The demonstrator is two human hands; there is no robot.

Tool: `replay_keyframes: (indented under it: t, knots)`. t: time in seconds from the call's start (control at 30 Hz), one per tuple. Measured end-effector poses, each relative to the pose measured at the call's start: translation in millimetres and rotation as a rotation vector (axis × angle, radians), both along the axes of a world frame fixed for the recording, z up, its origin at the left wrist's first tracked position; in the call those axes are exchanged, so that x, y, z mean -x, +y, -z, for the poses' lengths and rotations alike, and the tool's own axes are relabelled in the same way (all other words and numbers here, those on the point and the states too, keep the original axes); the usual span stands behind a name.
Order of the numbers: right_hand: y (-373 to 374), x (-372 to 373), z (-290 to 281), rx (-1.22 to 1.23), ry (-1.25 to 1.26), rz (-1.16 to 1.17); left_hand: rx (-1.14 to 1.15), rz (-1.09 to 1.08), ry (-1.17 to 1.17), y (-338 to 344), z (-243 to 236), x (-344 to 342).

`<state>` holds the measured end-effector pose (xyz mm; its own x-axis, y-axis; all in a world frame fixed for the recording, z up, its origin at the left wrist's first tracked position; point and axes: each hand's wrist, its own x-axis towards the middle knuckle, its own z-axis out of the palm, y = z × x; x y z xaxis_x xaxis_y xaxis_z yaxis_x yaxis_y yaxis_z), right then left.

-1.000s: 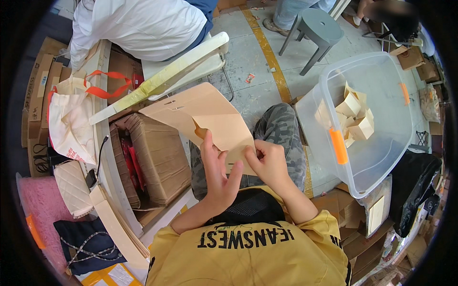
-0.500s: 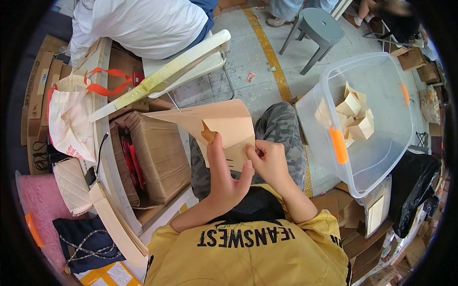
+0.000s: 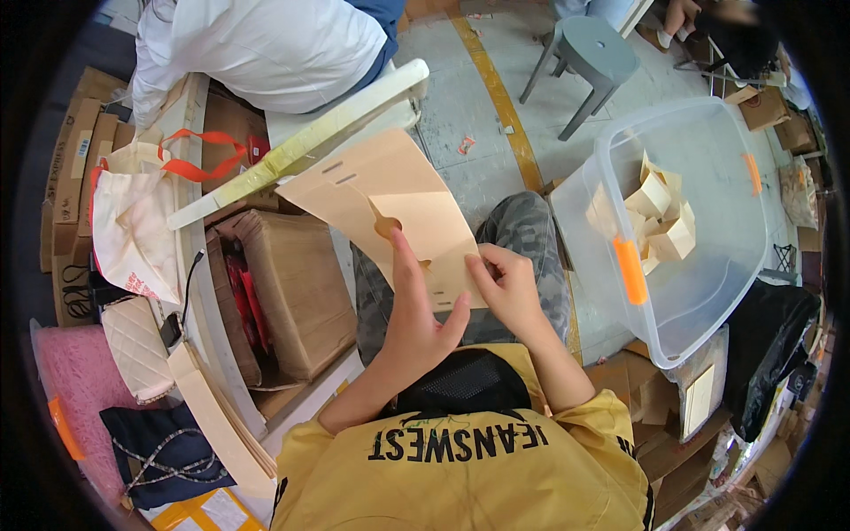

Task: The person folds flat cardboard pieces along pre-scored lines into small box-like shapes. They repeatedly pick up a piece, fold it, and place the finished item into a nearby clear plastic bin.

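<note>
A cream card sheet (image 3: 390, 199) with cut slots and a rounded hole is tilted above my lap, curving slightly. My right hand (image 3: 506, 281) pinches its right edge between thumb and fingers. On the near side, my left hand (image 3: 416, 305) has its thumb spread apart and a finger stretched up to the hole's edge. Whether other left fingers lie behind the sheet is hidden. Folded cream card pieces (image 3: 655, 199) lie in a clear plastic bin (image 3: 699, 305) to my right.
At left stand an opened brown carton (image 3: 297, 301), a white bag with red handles (image 3: 133, 221) and a stack of cream card sheets (image 3: 212, 416). A grey stool (image 3: 598, 49) is beyond. A person in white (image 3: 266, 53) sits at far left.
The card sheet has turned and opened out flatter, its far left part rising away from me. My right hand still grips the edge; my left finger stays by the hole.
</note>
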<state>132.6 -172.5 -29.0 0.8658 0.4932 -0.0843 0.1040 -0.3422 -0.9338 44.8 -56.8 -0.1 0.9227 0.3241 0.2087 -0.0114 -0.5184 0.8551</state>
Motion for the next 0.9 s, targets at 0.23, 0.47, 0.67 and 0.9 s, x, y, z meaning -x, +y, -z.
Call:
replay_keyframes:
  t: [0.23,0.47,0.67,0.9]
  knots:
    - [-29.1,-43.5,-15.3,-0.023,0.051,-0.231,-0.021,0.275,0.227,22.4,-57.6,36.4]
    - [-42.6,-64.2,-22.1,-0.099,0.199,-0.188,0.621,0.032,0.022,72.3,48.6,101.1]
    - [-24.2,-54.3,-14.4,-0.107,0.309,-0.243,1.025,-0.2,-0.301,48.7,70.3,63.1]
    - [-17.6,-53.2,16.2,-0.733,0.706,-0.267,1.293,-0.471,-0.478,64.2,32.0,27.0]
